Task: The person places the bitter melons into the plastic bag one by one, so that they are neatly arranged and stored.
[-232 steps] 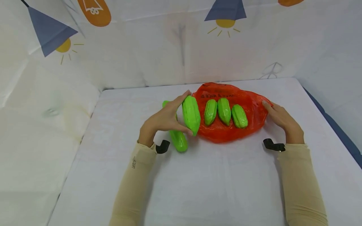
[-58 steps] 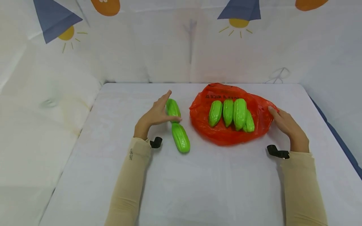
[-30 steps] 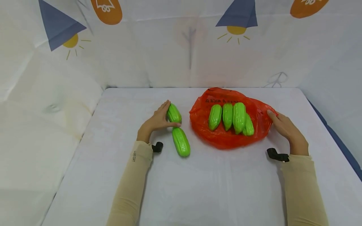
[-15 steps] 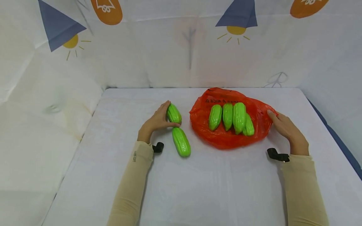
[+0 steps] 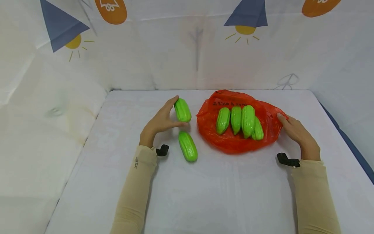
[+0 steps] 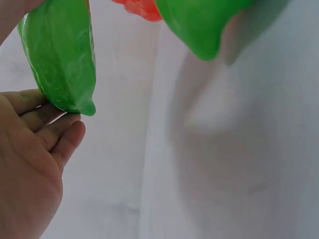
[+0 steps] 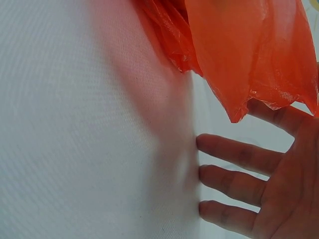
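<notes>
In the head view my left hand (image 5: 160, 121) holds a glossy green star fruit (image 5: 183, 110) between thumb and fingers, above the table. Its ridges and pointed tip show in the left wrist view, where the fingers (image 6: 42, 117) touch its lower end. A second star fruit (image 5: 188, 146) lies on the table just nearer than the held one. To the right, a red plastic bag (image 5: 211, 136) lies spread, with several star fruits (image 5: 248, 121) on it or in its mouth. My right hand (image 5: 298, 132) pinches the bag's right edge; its other fingers (image 7: 239, 152) are extended.
A white cloth covers the table (image 5: 222, 191). Pale printed sheets (image 5: 163, 55) hang behind and at the sides. A black wrist camera (image 5: 162, 150) sits at the left cuff, another black camera (image 5: 287, 160) at the right.
Earlier the left hand set a star fruit among those on the bag and came back left. It then took the farther loose star fruit and has now raised it. The right hand keeps the bag edge.
</notes>
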The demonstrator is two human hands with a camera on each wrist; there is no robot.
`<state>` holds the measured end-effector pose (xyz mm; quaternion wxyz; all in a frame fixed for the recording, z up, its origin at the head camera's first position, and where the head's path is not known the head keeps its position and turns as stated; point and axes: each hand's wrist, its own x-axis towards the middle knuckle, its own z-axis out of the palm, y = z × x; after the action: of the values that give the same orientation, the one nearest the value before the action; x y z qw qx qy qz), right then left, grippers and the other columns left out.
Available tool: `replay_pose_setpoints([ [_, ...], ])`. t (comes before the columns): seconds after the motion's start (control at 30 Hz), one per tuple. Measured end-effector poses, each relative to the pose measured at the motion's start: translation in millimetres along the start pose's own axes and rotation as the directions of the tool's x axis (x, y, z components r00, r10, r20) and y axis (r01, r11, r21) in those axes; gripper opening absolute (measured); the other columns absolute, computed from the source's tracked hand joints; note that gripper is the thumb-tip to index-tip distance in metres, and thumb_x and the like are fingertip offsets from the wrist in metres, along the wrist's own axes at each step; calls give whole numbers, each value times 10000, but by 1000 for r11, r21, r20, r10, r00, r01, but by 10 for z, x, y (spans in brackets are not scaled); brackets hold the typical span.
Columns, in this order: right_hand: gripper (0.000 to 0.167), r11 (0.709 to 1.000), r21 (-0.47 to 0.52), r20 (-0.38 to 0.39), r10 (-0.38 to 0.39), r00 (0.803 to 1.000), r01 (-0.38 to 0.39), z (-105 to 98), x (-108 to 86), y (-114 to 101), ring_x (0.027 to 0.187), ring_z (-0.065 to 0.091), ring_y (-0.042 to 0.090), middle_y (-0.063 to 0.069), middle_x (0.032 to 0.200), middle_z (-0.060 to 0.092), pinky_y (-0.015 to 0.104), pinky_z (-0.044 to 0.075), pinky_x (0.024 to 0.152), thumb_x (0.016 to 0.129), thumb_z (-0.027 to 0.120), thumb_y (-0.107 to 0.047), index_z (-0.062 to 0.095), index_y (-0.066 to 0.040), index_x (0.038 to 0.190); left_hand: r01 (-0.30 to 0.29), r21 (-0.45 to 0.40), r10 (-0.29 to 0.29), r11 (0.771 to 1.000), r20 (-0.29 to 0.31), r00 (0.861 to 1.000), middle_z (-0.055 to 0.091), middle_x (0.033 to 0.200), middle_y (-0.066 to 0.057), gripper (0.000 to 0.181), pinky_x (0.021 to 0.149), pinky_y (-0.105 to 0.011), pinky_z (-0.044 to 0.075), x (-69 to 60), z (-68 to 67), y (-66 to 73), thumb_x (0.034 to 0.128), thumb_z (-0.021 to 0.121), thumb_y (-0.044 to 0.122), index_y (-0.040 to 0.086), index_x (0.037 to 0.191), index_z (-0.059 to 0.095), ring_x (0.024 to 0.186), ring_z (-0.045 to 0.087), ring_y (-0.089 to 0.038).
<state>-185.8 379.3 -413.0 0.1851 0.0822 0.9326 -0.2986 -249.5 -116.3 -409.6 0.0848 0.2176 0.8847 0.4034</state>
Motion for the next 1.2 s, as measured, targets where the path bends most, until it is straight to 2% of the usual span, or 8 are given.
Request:
replay_pose_setpoints([
  [0.1,901,1000,-4,-4,-4,1000,4,0,-3,-3,1371,180,587,391,1509,187,750,225,1050,986,130,-650,34,59,1533,-36,-16,36,999,-3,999,198,1623,77,1140,1212,-444,237,-14,-7,111,724,836,499,243,1585,134,1487,220,-151],
  [0.27,925,1000,-4,-7,5,1000,-5,-4,-18,-14,1360,190,590,398,1497,199,753,231,1044,978,125,-662,40,79,1526,-132,-27,132,991,1,991,200,1625,70,1147,1228,-409,199,-33,-9,297,718,858,450,218,1585,143,1504,171,-119],
  [0.4,931,1000,-1,-8,6,1000,-6,-5,-26,-9,1355,198,585,396,1490,210,751,236,1043,977,125,-664,51,86,1523,-172,-17,172,985,4,985,200,1627,49,1141,1230,-391,194,-42,-3,365,729,862,408,197,1585,138,1503,174,-121],
  [0.63,919,1000,-8,-15,-8,1000,8,2,-15,5,1351,212,581,390,1482,235,748,235,1050,983,127,-656,78,85,1524,-226,-23,225,974,-26,974,217,1625,26,1129,1223,-408,216,-73,4,451,730,867,380,188,1584,154,1495,195,-118],
  [0.8,927,1000,-6,-18,-2,1000,2,-8,-22,12,1351,216,576,385,1486,236,745,231,1053,980,124,-663,85,87,1524,-277,-40,277,960,0,961,209,1627,35,1138,1227,-398,204,-58,75,522,727,864,403,211,1585,142,1497,183,-101],
  [1.07,923,1000,10,-19,2,1000,-2,-11,-18,7,1374,200,570,374,1513,210,742,223,1061,974,136,-674,70,53,1538,-295,-13,295,955,16,955,201,1627,44,1149,1225,-389,208,-7,158,560,724,861,420,186,1586,138,1498,181,-103],
  [1.2,936,1000,13,-16,8,1000,-8,-2,-7,0,1383,193,567,369,1518,208,739,220,1066,966,131,-685,68,52,1539,-305,1,305,952,46,951,182,1630,57,1144,1225,-382,205,80,189,658,734,844,451,191,1587,128,1498,165,-89],
])
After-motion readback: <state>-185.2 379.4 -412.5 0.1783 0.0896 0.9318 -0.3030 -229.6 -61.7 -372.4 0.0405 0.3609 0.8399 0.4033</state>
